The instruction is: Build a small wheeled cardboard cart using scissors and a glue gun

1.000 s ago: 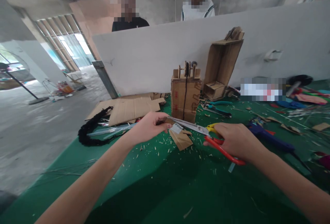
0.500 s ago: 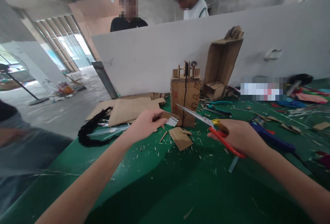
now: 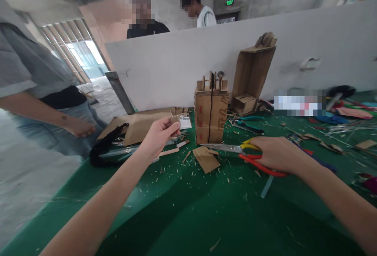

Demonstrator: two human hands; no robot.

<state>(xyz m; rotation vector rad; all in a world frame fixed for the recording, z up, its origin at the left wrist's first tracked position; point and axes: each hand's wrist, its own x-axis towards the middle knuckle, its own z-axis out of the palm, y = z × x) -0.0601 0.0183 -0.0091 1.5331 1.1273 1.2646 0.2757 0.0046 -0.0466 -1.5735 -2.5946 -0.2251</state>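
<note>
Between the thumb and fingers of my left hand (image 3: pixel 160 134) is a small piece of cardboard (image 3: pixel 185 121) with a white printed label. My right hand (image 3: pixel 275 156) grips scissors (image 3: pixel 250 156) with yellow and red handles; their blades look closed and point left, just above a flat cardboard scrap (image 3: pixel 206 159). Behind the blades stands an upright cardboard box (image 3: pixel 210 116) with cardboard wheels on top and a black cord running down its front. Small shreds of cardboard lie scattered on the green table (image 3: pixel 182 209).
Flat cardboard sheets (image 3: pixel 147 124) and a black braided bundle (image 3: pixel 96 154) lie at left. An open tall cardboard box (image 3: pixel 253 75) leans against the white partition (image 3: pixel 161 67). Pliers (image 3: pixel 250 124) and a clear stick (image 3: pixel 266 187) are at right. A person (image 3: pixel 67 103) stands at the table's left edge.
My left hand has drawn the labelled cardboard piece left and slightly up, away from the box. The scissors have tipped lower and lie nearly level. The person at left has come further into view.
</note>
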